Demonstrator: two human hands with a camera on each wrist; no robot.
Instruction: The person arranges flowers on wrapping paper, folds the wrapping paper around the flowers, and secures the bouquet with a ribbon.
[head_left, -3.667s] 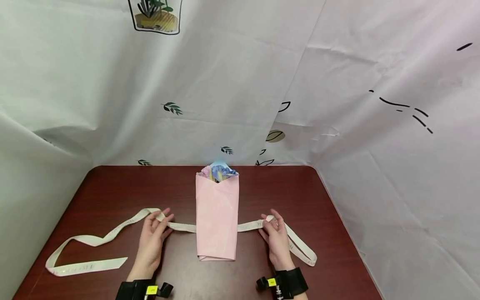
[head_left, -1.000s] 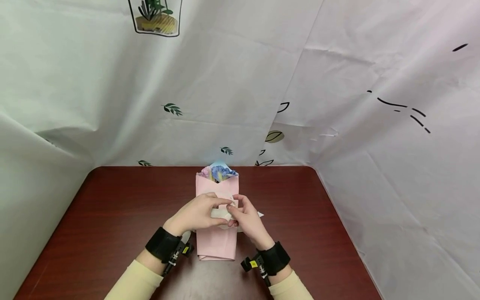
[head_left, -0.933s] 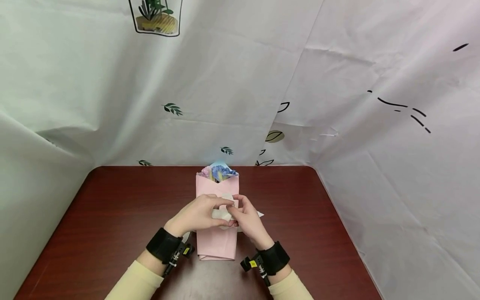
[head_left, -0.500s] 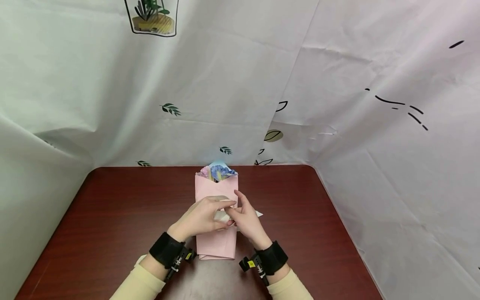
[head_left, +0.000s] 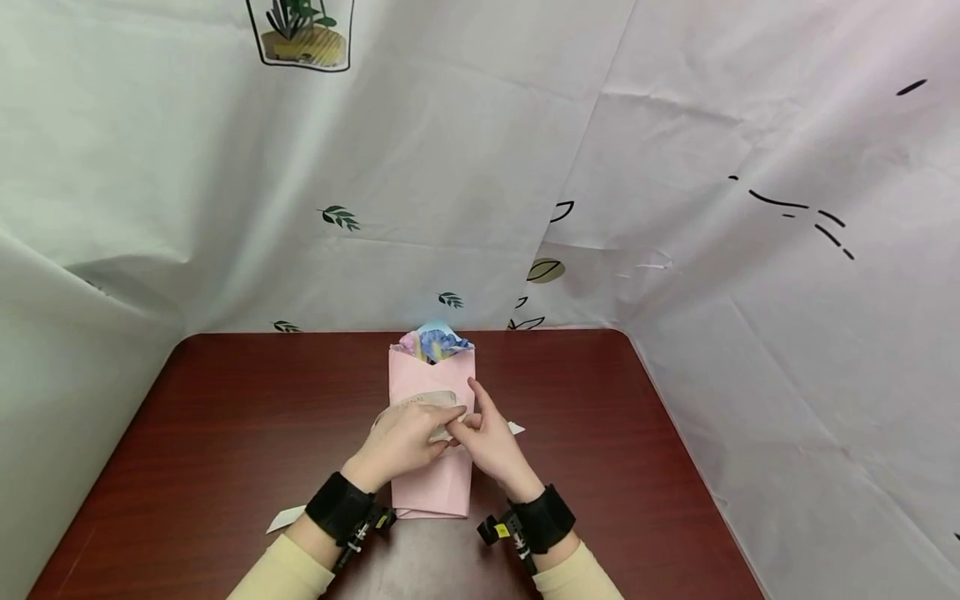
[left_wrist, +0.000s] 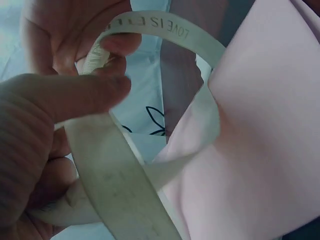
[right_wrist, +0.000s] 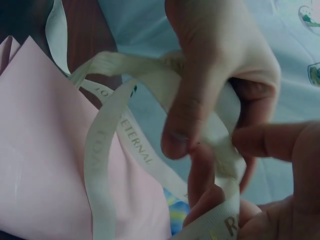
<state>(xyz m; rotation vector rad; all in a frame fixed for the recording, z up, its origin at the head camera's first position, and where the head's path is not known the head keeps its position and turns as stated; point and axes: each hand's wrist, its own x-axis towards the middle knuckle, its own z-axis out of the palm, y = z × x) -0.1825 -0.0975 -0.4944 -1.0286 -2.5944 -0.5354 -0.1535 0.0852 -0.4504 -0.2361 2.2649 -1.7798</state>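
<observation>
A flat bouquet in pink wrapping paper [head_left: 432, 492] lies on the table, pink and blue flowers [head_left: 438, 343] showing at its top. Cream ribbon [right_wrist: 137, 150] with printed lettering such as "ETERNAL" passes around the wrap and crosses in a loop over its front. Above the paper, my left hand [head_left: 405, 437] pinches the ribbon between thumb and fingers. Close against it, my right hand [head_left: 491, 442] pinches ribbon too, its index finger extended. The wrist views show the ribbon [left_wrist: 115, 170] looped and folded between both hands; the crossing itself is partly hidden by fingers.
The dark red-brown table [head_left: 247, 417] has a white printed curtain [head_left: 450, 167] behind and at both sides. One ribbon end [head_left: 285, 520] lies left of the left forearm; a white ribbon tip [head_left: 516, 428] pokes out right of the right hand.
From lying apart with a ribbon side each, both hands have come together over the wrap and now work the crossed ribbon. Recently the left hand's thumb and finger have closed nearer together.
</observation>
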